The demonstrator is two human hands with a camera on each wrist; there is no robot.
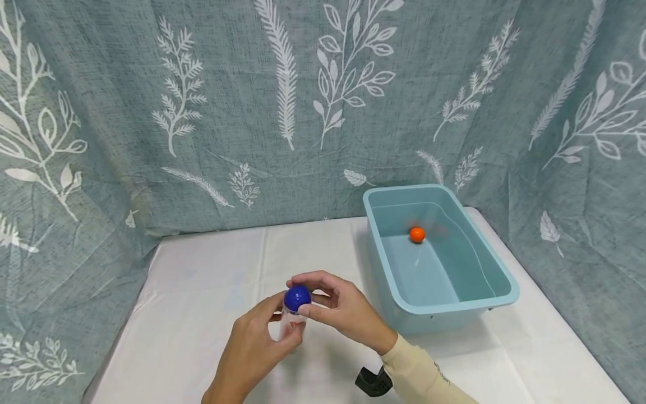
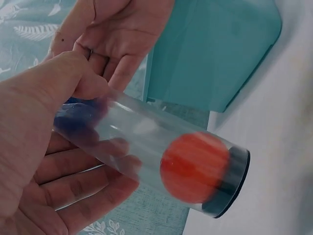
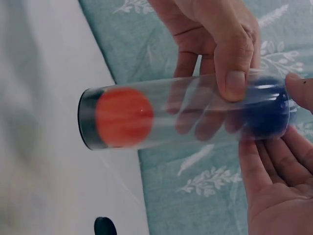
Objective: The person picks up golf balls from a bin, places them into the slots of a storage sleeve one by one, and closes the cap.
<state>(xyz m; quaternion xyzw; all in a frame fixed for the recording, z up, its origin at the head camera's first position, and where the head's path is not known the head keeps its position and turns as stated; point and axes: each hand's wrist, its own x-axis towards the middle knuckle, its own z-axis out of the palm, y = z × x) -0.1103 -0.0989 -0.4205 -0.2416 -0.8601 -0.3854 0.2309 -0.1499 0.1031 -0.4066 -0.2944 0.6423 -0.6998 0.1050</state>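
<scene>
My left hand (image 1: pixel 257 336) grips a clear tube (image 2: pixel 142 122) around its upper part, thumb on one side and fingers on the other. Inside, an orange ball (image 3: pixel 124 117) sits against the black end cap (image 2: pixel 230 186) at the bottom. A blue ball (image 1: pixel 297 298) is at the tube's mouth, partly within the clear wall in the right wrist view. My right hand (image 1: pixel 348 308) pinches the blue ball at the mouth between thumb and fingertips. The tube is held close to upright over the table, blue end up.
A light blue bin (image 1: pixel 388 264) stands to the right of my hands, with another orange ball (image 1: pixel 416 234) on its floor. The white-covered table (image 1: pixel 212 275) ends at a green leaf-print curtain (image 1: pixel 227 112). Something black (image 1: pixel 373 382) is beside the right sleeve.
</scene>
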